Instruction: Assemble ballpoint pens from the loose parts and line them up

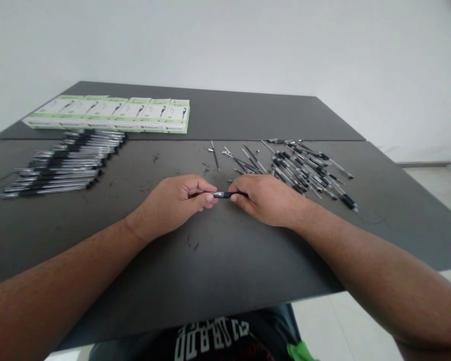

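Note:
A pen [223, 195] with a dark grip and a silvery tip section is held level between my two hands, above the middle of the table. My left hand [184, 197] pinches its left end between thumb and fingers. Around the dark part on the right, my right hand [263, 197] is closed, hiding that end. Just beyond my hands lie several loose refills [215, 156] and small pen parts. To the right of them spreads a jumbled heap of clear and black pens [304, 168], close to my right hand.
On the left, many pens [65, 163] lie side by side in a slanted row. Behind them stands a line of white and green boxes [113, 114] with pen pictures. The grey table [225, 281] has a seam across it and bears small dark scraps. A white wall rises behind.

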`<state>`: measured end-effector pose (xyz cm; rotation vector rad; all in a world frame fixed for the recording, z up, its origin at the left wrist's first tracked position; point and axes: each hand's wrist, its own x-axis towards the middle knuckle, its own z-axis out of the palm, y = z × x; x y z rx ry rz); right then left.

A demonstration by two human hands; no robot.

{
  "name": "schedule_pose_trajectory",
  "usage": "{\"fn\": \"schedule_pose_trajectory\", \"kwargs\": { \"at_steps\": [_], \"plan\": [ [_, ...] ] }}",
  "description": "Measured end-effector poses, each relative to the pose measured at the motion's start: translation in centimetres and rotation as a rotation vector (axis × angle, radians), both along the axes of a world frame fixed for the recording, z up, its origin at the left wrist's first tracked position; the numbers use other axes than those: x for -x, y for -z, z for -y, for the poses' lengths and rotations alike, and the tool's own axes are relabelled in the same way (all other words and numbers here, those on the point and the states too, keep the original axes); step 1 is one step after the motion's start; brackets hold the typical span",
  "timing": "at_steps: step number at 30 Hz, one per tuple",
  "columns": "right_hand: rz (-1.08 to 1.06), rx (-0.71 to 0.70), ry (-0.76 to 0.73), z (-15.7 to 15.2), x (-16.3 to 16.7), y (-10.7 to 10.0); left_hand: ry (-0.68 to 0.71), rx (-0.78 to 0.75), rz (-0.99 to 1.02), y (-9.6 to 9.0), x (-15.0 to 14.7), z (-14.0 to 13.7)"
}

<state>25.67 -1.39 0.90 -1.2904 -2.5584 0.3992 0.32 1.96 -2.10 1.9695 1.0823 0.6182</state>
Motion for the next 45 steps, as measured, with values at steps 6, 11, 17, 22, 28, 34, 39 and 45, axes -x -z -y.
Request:
{"fn": "schedule_pose_trajectory", "kwargs": {
  "at_steps": [6,11,17,22,28,34,39,45],
  "plan": [
    [-0.005,0.006,-0.007,0.1,0.1,0.0,0.024,0.07,0.059,-0.1,-0.2,0.2],
    [-0.015,0.012,-0.036,0.1,0.0,-0.1,0.035,0.124,0.103,-0.2,-0.3,0.3],
    [-0.023,0.014,-0.072,0.1,0.0,0.0,0.039,0.167,0.058,-1.0,-0.5,0.5],
    [-0.03,0.011,-0.091,0.2,0.0,0.1,0.053,0.189,0.056,-1.3,-0.6,0.8],
    [-0.027,0.001,-0.09,0.2,0.1,0.1,0.058,0.16,0.042,-1.0,-0.6,0.7],
    [-0.009,-0.031,-0.055,0.2,0.2,0.1,0.023,0.087,-0.049,-0.9,-0.3,0.5],
    [0.0,-0.036,-0.011,0.3,0.1,0.0,0.027,0.008,-0.057,-0.3,0.0,0.3],
    [0.008,-0.063,0.012,0.5,0.1,-0.1,0.038,-0.038,-0.085,-0.2,-0.1,0.3]
  ]
}}
